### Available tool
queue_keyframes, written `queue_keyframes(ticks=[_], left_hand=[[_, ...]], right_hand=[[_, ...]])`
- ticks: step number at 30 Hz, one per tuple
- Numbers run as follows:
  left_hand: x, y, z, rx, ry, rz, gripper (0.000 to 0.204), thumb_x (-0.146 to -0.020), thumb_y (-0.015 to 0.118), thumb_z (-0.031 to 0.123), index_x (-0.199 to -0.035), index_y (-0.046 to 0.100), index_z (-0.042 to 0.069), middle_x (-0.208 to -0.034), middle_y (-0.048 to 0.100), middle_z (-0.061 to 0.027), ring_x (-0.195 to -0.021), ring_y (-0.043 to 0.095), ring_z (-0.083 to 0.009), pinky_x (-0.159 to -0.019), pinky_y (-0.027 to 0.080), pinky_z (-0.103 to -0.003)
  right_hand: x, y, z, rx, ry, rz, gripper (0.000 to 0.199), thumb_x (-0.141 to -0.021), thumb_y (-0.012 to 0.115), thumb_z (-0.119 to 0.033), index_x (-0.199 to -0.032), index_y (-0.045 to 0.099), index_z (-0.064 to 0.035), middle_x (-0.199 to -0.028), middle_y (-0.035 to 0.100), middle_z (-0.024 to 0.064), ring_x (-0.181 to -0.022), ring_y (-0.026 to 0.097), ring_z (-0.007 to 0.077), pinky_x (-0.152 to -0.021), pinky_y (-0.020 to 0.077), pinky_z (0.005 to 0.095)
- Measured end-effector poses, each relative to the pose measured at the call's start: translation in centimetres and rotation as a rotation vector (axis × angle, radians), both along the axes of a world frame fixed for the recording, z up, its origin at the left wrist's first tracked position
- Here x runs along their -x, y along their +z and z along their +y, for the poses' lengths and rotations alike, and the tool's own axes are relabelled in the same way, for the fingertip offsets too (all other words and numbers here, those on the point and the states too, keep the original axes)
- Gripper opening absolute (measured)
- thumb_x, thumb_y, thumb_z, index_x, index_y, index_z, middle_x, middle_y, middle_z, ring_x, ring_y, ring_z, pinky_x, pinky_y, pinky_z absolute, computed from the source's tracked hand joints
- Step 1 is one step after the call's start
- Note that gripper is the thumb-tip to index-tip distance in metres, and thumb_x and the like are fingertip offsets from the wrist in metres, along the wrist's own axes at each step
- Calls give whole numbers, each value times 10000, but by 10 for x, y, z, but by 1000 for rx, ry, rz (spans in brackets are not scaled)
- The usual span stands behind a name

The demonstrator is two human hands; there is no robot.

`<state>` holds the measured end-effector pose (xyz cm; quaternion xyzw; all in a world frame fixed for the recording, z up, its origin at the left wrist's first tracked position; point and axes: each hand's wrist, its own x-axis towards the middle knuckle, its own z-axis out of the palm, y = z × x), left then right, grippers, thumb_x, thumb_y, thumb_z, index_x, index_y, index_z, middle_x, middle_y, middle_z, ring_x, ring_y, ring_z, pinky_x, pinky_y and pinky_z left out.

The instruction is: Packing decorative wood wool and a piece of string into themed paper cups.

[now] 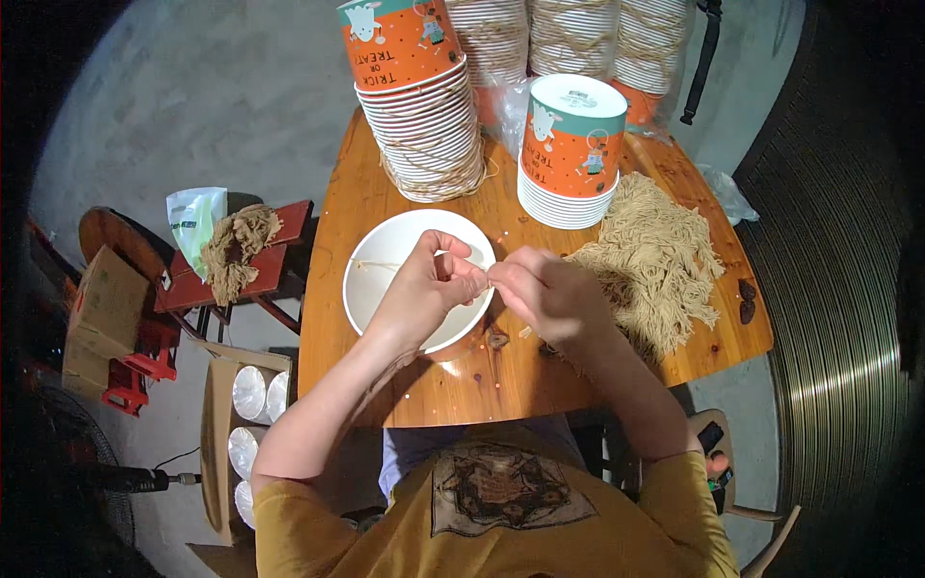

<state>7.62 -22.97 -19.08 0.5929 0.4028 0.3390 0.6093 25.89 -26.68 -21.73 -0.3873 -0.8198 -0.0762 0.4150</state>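
Both hands pinch w/ fingertips closed on a thin tan string (416, 264), meeting just over the near rim of the white paper bowl (376, 289). Left hand (429, 284) curls above the bowl's inside, so the string's free end trails across it; right hand (544, 294) grips from the other side, prob. to keep it taut. Pile of tan strings (655, 255) lies just right of that hand, within easy reach. Stacks of orange printed cups (568, 154) stand behind on the round wooden table (462, 385).
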Motion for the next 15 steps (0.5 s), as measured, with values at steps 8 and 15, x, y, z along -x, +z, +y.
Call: queue_keyframes(ticks=[8, 15], left_hand=[[-4, -6, -2, -90, 16, 42, 239, -864, 622, 56, -1010, 435, 27, -842, 540, -26, -752, 520, -88, -694, 445, -221], [-6, -9, -6, -266, -12, 87, 178, -884, 581, 62, -978, 432, 35, -817, 506, -5, -752, 479, -72, -693, 418, -217]], right_hand=[[-3, 11, 2, 79, -8, -193, 190, -783, 624, -165, -909, 507, -84, -852, 490, 76, -801, 584, 255, -594, 495, 362], [5, 11, 6, 371, -38, 75, 122, -780, 610, -135, -827, 547, -41, -733, 536, 94, -649, 606, 236, -566, 480, 351]])
